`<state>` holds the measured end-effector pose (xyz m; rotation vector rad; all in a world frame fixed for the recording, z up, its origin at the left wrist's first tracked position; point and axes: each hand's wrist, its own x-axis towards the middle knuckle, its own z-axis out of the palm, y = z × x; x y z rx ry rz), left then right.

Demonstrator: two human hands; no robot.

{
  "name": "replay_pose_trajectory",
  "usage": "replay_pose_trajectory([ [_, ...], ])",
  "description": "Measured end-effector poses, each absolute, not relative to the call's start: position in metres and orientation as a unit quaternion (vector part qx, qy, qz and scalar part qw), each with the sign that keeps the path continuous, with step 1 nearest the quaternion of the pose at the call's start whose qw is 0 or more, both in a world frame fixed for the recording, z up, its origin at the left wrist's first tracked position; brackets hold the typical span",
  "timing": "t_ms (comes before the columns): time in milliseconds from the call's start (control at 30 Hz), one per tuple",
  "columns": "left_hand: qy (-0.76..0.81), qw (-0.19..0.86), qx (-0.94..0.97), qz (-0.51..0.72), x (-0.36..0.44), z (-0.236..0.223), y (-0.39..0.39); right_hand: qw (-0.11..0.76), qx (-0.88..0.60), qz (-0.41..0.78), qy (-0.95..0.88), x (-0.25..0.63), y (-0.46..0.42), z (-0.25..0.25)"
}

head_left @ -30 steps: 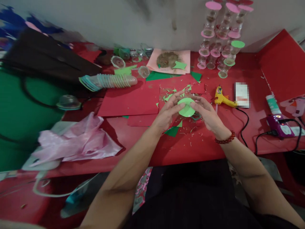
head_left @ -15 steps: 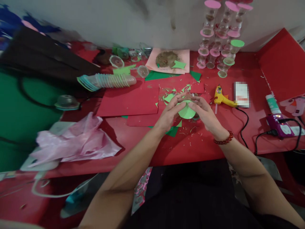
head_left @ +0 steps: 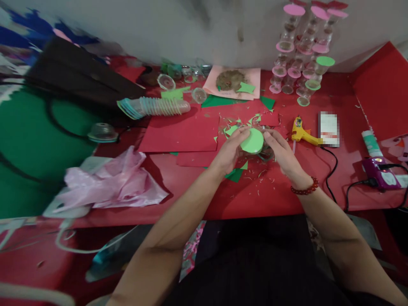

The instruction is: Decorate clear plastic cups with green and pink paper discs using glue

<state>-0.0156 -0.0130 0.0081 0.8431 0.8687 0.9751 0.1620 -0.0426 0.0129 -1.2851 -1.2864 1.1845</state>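
Between both hands is a clear plastic cup hourglass (head_left: 267,152), lying tilted with a light green paper disc (head_left: 251,141) over its near-left end. My left hand (head_left: 232,149) grips the disc end, thumb along the disc's edge. At the other end, the fingers of my right hand (head_left: 280,149) curl round the clear plastic, partly hiding it. Beneath them lie green paper scraps (head_left: 234,174) and thin paper shavings. A yellow glue gun (head_left: 301,132) rests just right of my right hand.
Finished hourglasses (head_left: 293,72) stand stacked at the back right. Sand lies on pink paper (head_left: 212,85) at the back. Nested clear cups (head_left: 156,106) and red sheets (head_left: 178,134) are to the left, near a pink plastic bag (head_left: 111,182). A purple power adapter (head_left: 381,174) with cords sits right.
My hands have turned the hourglass so the green disc faces up more fully. My fingers have moved from over the disc to its sides. The view has shifted slightly left.
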Motion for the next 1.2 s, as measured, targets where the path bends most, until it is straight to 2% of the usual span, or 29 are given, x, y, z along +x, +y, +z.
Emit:
replay_pose_trajectory([
  [133,0.406,0.747,0.353,0.390,-0.024,0.021,-0.012,0.468,-0.429,0.355,-0.686,0.172,-0.043,0.017],
  [267,0.395,0.773,0.368,0.334,-0.031,0.027,-0.012,0.404,-0.343,0.260,-0.807,0.177,-0.042,0.021],
  [500,0.320,0.809,0.416,0.263,-0.042,-0.001,0.004,0.308,-0.328,0.272,-0.851,0.177,-0.039,0.020],
  [700,0.286,0.786,0.449,0.316,-0.042,-0.007,0.005,0.359,-0.342,0.222,-0.839,0.171,-0.042,0.018],
  [967,0.338,0.701,0.451,0.437,-0.040,0.007,-0.001,0.412,-0.410,0.154,-0.799,0.177,-0.036,0.010],
  [1200,0.275,0.784,0.448,0.330,-0.041,0.006,-0.005,0.448,-0.456,0.098,-0.763,0.181,-0.031,0.004],
])
